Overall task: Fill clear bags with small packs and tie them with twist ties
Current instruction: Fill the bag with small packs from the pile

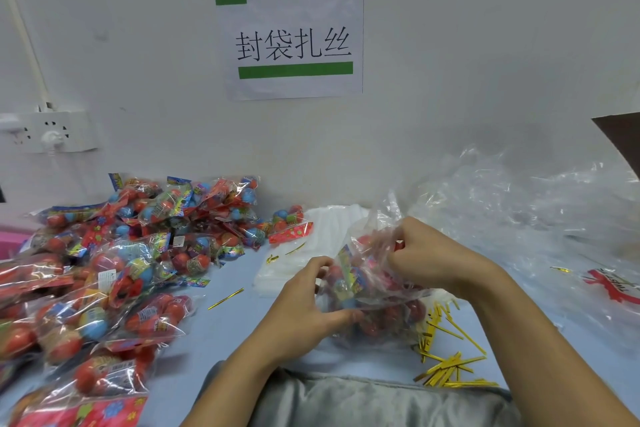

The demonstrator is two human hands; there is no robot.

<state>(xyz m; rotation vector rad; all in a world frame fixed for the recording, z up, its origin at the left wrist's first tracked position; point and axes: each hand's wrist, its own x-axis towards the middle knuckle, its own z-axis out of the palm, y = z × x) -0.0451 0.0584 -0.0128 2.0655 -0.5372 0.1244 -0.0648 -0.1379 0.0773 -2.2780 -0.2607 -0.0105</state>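
A clear bag holding small packs of red and blue balls lies on the light blue table in front of me. My left hand grips its left side, thumb underneath and fingers curled over the top. My right hand pinches the bunched plastic at the bag's upper right. Gold twist ties lie in a loose heap just right of the bag. A big pile of small packs covers the left of the table.
A heap of empty clear bags fills the right side. A flat stack of white bags lies behind my hands, with stray twist ties nearby. A paper sign and a wall socket hang on the wall.
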